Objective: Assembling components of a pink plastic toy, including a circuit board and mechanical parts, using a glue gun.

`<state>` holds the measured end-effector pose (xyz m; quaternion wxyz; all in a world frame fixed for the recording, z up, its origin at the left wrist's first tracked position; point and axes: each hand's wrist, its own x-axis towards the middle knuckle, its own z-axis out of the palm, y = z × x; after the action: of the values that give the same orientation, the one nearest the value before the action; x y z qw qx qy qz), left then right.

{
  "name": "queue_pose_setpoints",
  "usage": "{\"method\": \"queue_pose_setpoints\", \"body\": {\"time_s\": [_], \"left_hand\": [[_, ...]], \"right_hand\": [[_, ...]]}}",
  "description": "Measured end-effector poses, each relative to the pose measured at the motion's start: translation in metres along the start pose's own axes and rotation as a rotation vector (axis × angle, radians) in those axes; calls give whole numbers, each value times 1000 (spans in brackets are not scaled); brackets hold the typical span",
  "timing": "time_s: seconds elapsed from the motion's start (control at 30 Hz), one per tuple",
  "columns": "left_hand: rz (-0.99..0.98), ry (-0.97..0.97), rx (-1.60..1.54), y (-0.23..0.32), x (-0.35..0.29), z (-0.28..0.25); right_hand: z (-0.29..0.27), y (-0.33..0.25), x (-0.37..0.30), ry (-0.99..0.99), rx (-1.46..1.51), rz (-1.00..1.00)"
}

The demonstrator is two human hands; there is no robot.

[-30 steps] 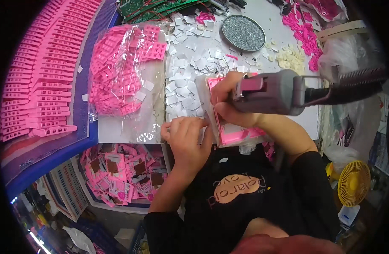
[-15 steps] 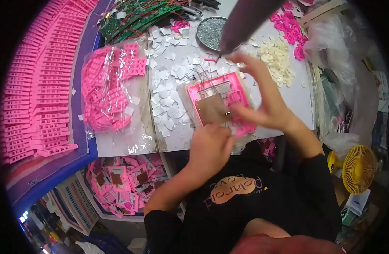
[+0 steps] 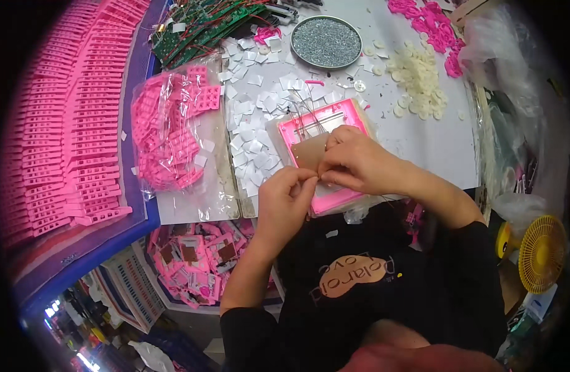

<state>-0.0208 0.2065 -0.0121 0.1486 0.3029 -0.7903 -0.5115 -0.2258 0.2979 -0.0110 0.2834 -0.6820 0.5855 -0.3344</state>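
A pink plastic housing (image 3: 336, 199) lies open on the worktable, tilted slightly. Inside it is a flat brown circuit board (image 3: 310, 152), and thin wires (image 3: 302, 118) stick out past its far edge. Over the near part of the board, my left hand (image 3: 279, 203) pinches with thumb and forefinger. My right hand (image 3: 367, 165) is closed just beside it, its fingertips almost meeting the left ones above the housing. Whatever is between the fingers is too small or hidden to tell. Part of the board and the housing's right side are covered by my right hand.
Behind the housing stands a round dish of small screws (image 3: 326, 42). White square pieces (image 3: 255, 139) are scattered left, cream discs (image 3: 421, 87) right. A plastic bag of pink parts (image 3: 167, 133), green circuit boards (image 3: 210, 31) and a bin of pink assemblies (image 3: 195, 263) are leftward. A yellow fan (image 3: 542, 254) stands right.
The dark elongated tool above the housing has gone from view. My right hand has come down from its raised, spread position and closed near my left fingertips.
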Motion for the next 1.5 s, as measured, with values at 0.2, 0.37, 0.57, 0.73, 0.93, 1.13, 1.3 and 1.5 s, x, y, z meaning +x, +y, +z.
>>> {"method": "queue_pose_setpoints", "body": {"time_s": [0.2,0.37,0.57,0.73,0.93,1.13,1.3,1.5], "left_hand": [[-176,-87,-261,-11,0,5],[-235,-184,-270,-13,4,2],[0,-178,-6,-2,5,0],[-14,-119,-95,2,-3,5],[31,-153,-38,-1,-2,4],[135,-86,25,-1,-4,9],[155,-94,58,1,-3,10],[183,-144,110,5,0,8]], "right_hand": [[-5,1,-1,-13,54,69],[-20,-3,6,-160,103,-72],[-10,-5,10,-150,-14,-106],[-2,-6,-3,6,47,-54],[4,-5,-2,8,35,-35],[-7,-10,0,-75,118,-13],[-9,-12,3,-102,103,45],[-1,-8,0,-20,-25,-42]]}}
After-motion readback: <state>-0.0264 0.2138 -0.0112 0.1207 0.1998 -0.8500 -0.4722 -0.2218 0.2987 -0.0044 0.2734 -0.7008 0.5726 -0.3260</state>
